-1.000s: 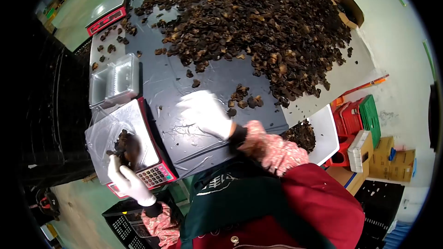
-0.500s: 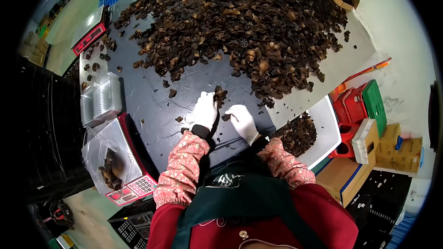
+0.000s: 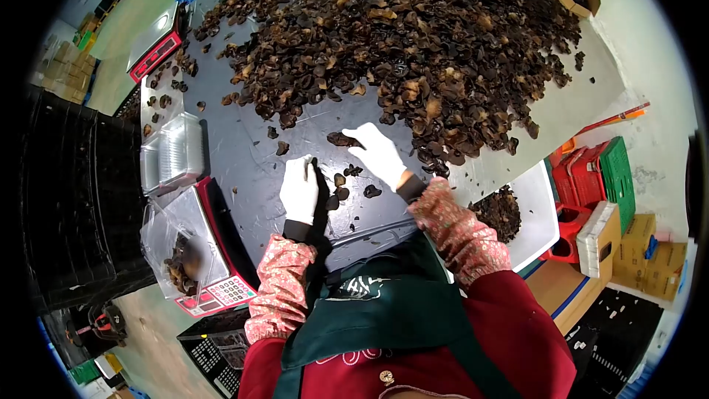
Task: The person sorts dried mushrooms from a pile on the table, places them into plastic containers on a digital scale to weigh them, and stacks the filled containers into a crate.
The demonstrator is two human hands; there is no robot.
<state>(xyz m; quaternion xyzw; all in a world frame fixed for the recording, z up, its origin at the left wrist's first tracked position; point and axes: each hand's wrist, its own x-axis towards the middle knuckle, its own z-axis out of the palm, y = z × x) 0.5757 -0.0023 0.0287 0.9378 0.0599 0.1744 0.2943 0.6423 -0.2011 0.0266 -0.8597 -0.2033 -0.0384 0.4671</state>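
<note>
My right hand (image 3: 379,155), in a white glove, pinches a dark dried wood ear mushroom (image 3: 340,140) between thumb and fingers, just above the dark sheet on the table (image 3: 244,144). To its left, my gloved left hand (image 3: 299,191) has its fingers curled closed; what they hold, if anything, is hidden. Between the hands and below them lie several small loose mushroom pieces (image 3: 340,193). A big heap of the same dried mushrooms (image 3: 413,37) spreads over the far side of the table.
On the left, a scale (image 3: 196,233) carries a clear container with mushrooms, beside stacked clear trays (image 3: 173,151). Another scale (image 3: 156,41) stands at the far left. A white bin (image 3: 539,210) with mushrooms is on the right, near red and green crates (image 3: 591,174) and cardboard boxes (image 3: 650,251).
My right hand has moved up towards the heap and now pinches a mushroom piece. My left hand has shifted left and down, leaving small pieces on the sheet between the hands.
</note>
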